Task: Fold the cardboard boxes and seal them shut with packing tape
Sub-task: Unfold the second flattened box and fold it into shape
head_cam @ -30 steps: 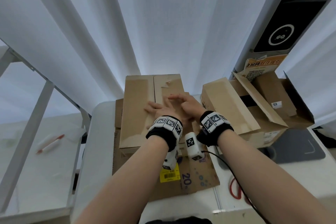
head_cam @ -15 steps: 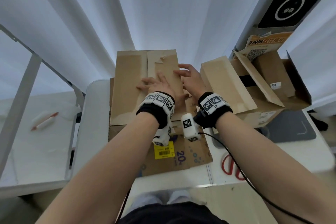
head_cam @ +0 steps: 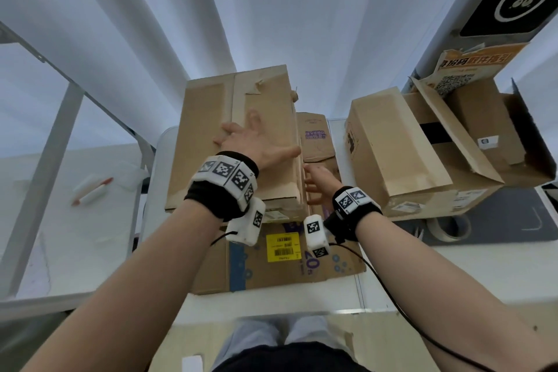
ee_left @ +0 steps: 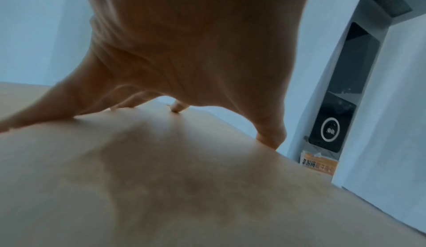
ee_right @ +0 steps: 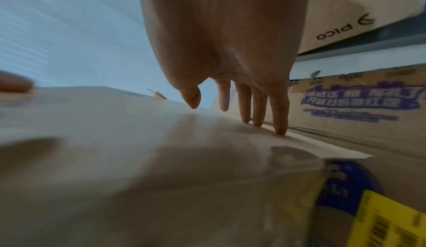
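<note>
Left hand [head_cam: 256, 145], fingers spread and straight, presses flat on the closed top of the box [head_cam: 208, 142] at table [head_cam: 483, 260] centre, while the right hand [head_cam: 320, 181], fingers extended, touches its right edge; tape roll [head_cam: 450, 228] lies near right, under open boxes [head_cam: 422, 154].

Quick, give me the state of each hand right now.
Left hand: open, fingers spread, pressing flat on the top of the cardboard box.
Right hand: open, straight fingertips at the box's right edge, holding nothing.
</note>
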